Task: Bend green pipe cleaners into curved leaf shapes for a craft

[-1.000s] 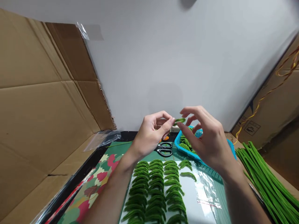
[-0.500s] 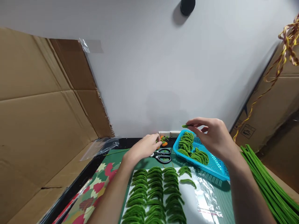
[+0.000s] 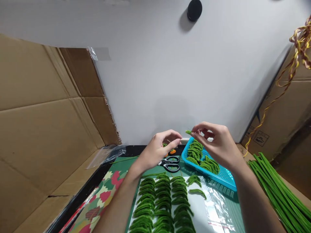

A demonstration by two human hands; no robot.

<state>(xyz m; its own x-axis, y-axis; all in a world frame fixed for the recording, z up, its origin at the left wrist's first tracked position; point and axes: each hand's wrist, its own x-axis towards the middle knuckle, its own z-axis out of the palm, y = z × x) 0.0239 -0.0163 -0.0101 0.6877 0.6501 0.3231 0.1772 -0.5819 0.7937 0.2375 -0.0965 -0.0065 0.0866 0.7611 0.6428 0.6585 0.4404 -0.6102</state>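
My right hand (image 3: 213, 139) pinches a short green pipe-cleaner piece (image 3: 188, 132) between thumb and fingertips, just above the blue basket. To its left, my left hand (image 3: 164, 145) is raised with thumb and forefinger brought together; anything between them is too small to make out. Below the hands, rows of curved green pipe-cleaner pieces (image 3: 162, 202) lie on a white sheet (image 3: 199, 210). A longer green strip (image 3: 153, 174) lies by the sheet's top edge. Black-handled scissors (image 3: 172, 165) rest on the green mat beside my left hand, their blades partly hidden.
The blue basket (image 3: 209, 176) holds more green pieces. Long green pipe cleaners (image 3: 279, 191) are bundled at the right. Small orange items (image 3: 172, 151) sit behind the scissors. Cardboard (image 3: 43, 136) stands at the left, and a clear plastic bag (image 3: 217, 207) lies beside the sheet.
The green piece passed from my left hand to my right. My left hand dipped toward the scissors, then rose again. A green strip now shows along the sheet's top edge.
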